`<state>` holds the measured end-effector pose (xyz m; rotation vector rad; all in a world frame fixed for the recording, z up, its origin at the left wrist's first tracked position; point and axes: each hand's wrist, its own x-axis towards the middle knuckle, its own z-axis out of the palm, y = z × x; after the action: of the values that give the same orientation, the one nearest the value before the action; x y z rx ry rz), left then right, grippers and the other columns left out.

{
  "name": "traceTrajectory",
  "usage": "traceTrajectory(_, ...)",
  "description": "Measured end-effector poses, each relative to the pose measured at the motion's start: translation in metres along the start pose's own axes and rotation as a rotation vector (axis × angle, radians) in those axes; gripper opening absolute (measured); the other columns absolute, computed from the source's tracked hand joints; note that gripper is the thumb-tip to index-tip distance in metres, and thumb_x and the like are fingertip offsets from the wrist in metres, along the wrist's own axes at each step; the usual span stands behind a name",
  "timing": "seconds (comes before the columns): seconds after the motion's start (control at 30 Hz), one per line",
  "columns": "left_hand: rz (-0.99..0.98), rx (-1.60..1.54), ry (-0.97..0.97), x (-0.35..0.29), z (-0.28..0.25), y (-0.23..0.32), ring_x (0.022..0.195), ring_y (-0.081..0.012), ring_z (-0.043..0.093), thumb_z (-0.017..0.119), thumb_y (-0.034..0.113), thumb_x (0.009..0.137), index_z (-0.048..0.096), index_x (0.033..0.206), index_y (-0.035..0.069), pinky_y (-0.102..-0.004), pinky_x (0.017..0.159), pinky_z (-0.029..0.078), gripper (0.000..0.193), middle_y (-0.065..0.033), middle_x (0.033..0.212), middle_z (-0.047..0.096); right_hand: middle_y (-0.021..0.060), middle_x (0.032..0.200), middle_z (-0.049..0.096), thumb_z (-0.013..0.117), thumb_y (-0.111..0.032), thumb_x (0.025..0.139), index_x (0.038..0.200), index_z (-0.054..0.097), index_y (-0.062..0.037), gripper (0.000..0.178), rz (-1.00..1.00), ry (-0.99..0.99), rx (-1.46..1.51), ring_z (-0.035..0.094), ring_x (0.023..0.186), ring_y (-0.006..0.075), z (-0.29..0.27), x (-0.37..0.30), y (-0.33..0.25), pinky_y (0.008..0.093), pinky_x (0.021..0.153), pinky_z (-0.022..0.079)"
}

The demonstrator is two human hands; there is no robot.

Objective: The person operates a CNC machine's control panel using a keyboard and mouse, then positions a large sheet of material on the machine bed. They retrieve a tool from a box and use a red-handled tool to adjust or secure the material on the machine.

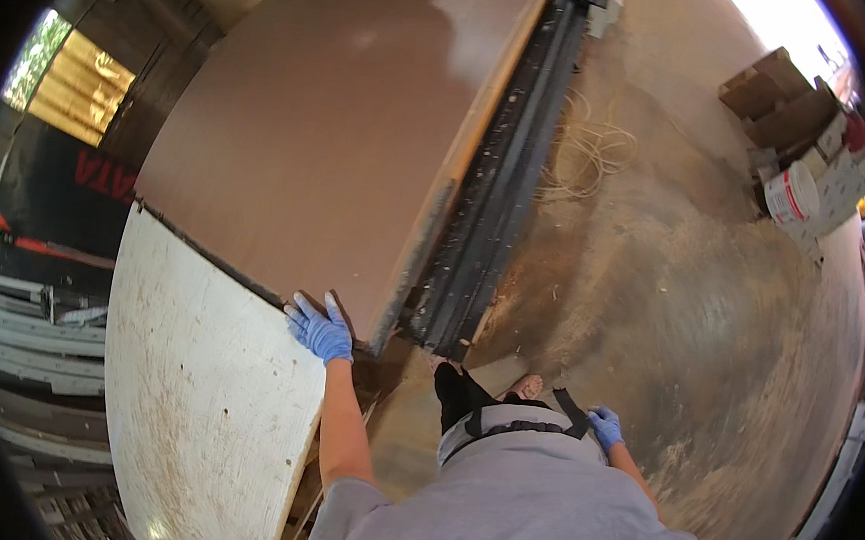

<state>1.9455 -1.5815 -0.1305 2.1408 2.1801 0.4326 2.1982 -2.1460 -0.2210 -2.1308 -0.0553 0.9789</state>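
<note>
My left hand (320,330), in a blue glove with pale fingertips, lies with its fingers spread on the near corner of a large brown board (332,133). The hand holds nothing. Just beside it lies a white, stained board (206,355), with a dark gap between the two boards. My right hand (605,426), also gloved in blue, hangs by my right hip beside a short black strip (571,413). Its fingers are too small and partly hidden to show whether they grip the strip. A long black rail (499,184) runs along the brown board's right edge.
A loose coil of pale cord (591,156) lies on the dusty concrete floor (669,327) right of the rail. Farther right stand a white bucket (792,193) and cardboard boxes (766,88). Stacked pale lengths (45,353) lie at the far left.
</note>
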Motion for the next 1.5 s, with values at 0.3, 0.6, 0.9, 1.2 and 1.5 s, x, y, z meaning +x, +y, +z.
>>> traceTrajectory(0.3, 0.375, 0.203, -0.070, -0.034, -0.009, 0.122, 0.137, -0.0430, 0.025, 0.047, 0.058, 0.089, 0.028, 0.146, 0.009, -0.0585, 0.111, 0.014, 0.078, -0.0255, 0.148, 0.028, 0.0018, 0.075, 0.062, 0.065, -0.012, 0.083, 0.094, 0.066, 0.0006, 0.016, 0.259, 0.160, 0.399, 0.054, 0.063, 0.0118, -0.089, -0.007, 0.180, 0.0258, 0.057, 0.044)
traceTrajectory(0.6, 0.412, 0.195, -0.028, 0.010, 0.026, 0.208, 0.137, -0.0433, 0.024, 0.052, 0.055, 0.087, 0.027, 0.146, 0.011, -0.0583, 0.112, 0.012, 0.077, -0.0233, 0.149, 0.025, 0.0060, 0.085, 0.067, 0.065, -0.013, 0.082, 0.103, 0.068, -0.0011, 0.024, 0.056, 0.157, 0.029, 0.059, 0.073, 0.0150, -0.097, 0.128, 0.033, 0.0296, 0.067, 0.049)
traceTrajectory(0.9, 0.512, 0.155, -0.071, 0.055, 0.059, 0.331, 0.136, -0.0449, 0.023, 0.055, 0.039, 0.087, 0.027, 0.147, 0.010, -0.0573, 0.113, 0.011, 0.072, -0.0252, 0.149, 0.023, 0.0093, 0.094, 0.069, 0.064, -0.017, 0.085, 0.104, 0.067, -0.0014, 0.025, 0.082, 0.180, 0.156, 0.060, 0.083, 0.0179, -0.156, 0.260, -0.132, 0.0318, 0.078, 0.049)
traceTrajectory(1.2, 0.558, 0.150, -0.038, 0.094, 0.125, 0.603, 0.137, -0.0414, 0.024, 0.061, 0.043, 0.082, 0.036, 0.143, 0.016, -0.0588, 0.113, 0.010, 0.071, -0.0200, 0.149, 0.028, 0.0042, 0.078, 0.063, 0.063, -0.016, 0.083, 0.094, 0.067, -0.0032, 0.017, 0.265, 0.280, 0.277, 0.055, 0.065, 0.0136, -0.253, 0.322, -0.132, 0.0293, 0.060, 0.046)
traceTrajectory(1.5, 0.715, -0.172, -0.386, -0.081, 0.227, 0.809, 0.131, -0.0403, 0.034, 0.066, 0.042, 0.078, 0.045, 0.136, 0.017, -0.0494, 0.110, 0.025, 0.066, -0.0198, 0.144, 0.037, 0.0035, 0.073, 0.062, 0.067, -0.013, 0.081, 0.088, 0.068, -0.0026, 0.013, 0.218, 0.415, 0.388, 0.052, 0.062, 0.0130, -0.435, 0.410, -0.047, 0.0309, 0.056, 0.043)
